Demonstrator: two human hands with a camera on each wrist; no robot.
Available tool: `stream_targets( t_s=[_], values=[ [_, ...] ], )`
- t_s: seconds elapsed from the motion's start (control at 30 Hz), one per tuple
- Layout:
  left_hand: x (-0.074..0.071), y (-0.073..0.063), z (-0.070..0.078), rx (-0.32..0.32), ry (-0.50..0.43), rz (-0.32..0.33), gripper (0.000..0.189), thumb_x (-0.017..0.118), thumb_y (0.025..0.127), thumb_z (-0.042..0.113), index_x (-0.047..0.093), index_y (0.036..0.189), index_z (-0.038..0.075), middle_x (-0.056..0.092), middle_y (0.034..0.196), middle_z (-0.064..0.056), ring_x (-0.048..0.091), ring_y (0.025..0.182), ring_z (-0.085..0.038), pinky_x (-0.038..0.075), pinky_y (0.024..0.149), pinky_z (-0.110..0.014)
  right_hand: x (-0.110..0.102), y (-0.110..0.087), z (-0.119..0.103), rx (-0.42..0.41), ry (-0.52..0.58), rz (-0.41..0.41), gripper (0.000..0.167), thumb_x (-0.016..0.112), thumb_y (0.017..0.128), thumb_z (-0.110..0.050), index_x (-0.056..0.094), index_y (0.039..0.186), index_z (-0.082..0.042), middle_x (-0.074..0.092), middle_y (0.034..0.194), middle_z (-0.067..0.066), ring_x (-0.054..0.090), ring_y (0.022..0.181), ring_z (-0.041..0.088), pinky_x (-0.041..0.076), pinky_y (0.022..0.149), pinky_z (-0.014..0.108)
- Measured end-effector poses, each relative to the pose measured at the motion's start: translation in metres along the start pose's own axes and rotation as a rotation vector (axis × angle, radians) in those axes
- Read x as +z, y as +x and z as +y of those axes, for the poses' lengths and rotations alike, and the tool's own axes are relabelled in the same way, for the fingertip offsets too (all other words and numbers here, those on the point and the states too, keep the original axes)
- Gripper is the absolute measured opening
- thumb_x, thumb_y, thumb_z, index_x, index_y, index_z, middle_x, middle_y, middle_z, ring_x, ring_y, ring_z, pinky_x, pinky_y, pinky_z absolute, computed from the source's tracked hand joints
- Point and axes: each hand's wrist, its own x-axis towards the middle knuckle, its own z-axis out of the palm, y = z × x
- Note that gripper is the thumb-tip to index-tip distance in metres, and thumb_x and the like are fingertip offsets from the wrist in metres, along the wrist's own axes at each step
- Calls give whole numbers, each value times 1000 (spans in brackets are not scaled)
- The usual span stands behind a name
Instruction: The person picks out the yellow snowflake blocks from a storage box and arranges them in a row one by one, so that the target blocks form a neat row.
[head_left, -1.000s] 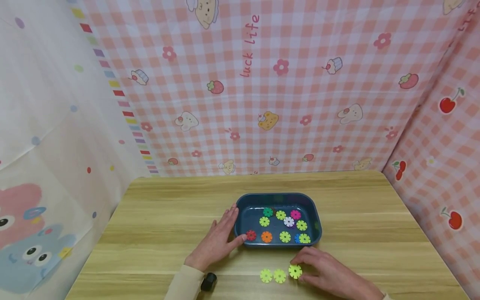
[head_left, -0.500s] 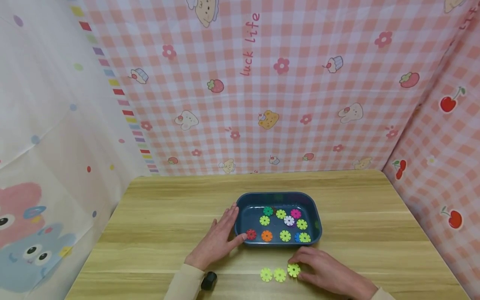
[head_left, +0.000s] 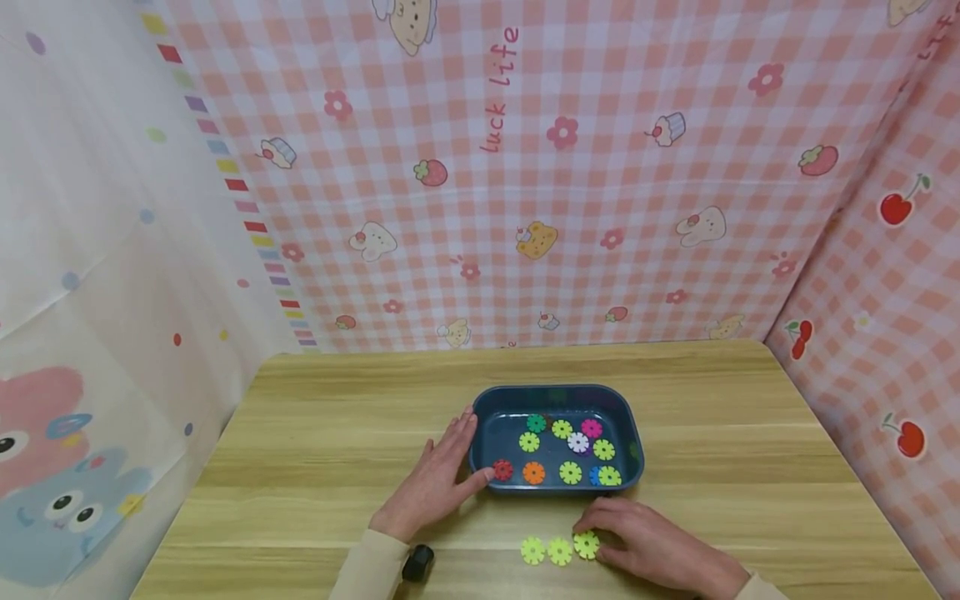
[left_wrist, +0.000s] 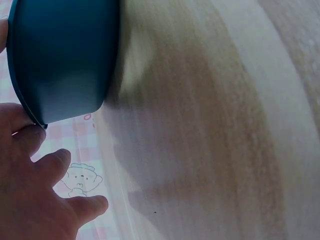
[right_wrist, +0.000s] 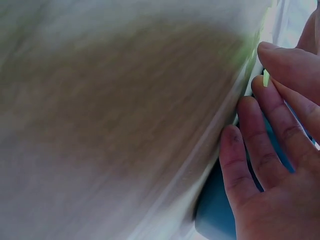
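Note:
In the head view my right hand [head_left: 652, 542] pinches a yellow-green snowflake building disc [head_left: 587, 546] by its edge, low over the wood. Two like discs lie in a row to its left, the nearer being a yellow-green disc [head_left: 559, 552]. In the right wrist view a sliver of the held disc [right_wrist: 266, 78] shows between thumb and finger of the right hand [right_wrist: 280, 150]. My left hand [head_left: 435, 483] rests against the left side of a dark blue tray [head_left: 633, 417], its thumb at the near-left corner. The left wrist view shows this hand [left_wrist: 35, 175] beside the tray wall [left_wrist: 70, 60], fingers spread.
Inside the tray lie several slotted discs, among them a red disc [head_left: 502, 470], an orange disc [head_left: 533, 473] and a white disc [head_left: 577, 442]. A wooden table [head_left: 330, 433] carries everything. Behind it hangs a pink checked cloth [head_left: 465, 208]; cloths also flank both sides.
My right hand has shifted slightly left with its disc, bringing it closer to the row of two. The left hand and the tray stay in place.

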Motion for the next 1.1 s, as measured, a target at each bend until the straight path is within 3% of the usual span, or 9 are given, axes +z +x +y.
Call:
stream_targets(
  t_s=[0.8,1.1],
  values=[
    [0,-1,0,-19,-15,-15,86,54,103,57,17,167,12,8,174,0,12,159,-27,16,123,-65,1,0,-1,-15,-46,-3,24,74,97,-28,73,121,-31,63,118,-21,56,105,2,55,96,34],
    [-1,-2,0,-14,-21,-11,87,54,103,59,17,167,13,8,174,0,12,159,-27,17,123,-64,-15,-6,-18,-42,14,29,25,72,99,-27,73,124,-27,64,121,-19,59,107,5,56,94,30]
  ],
)
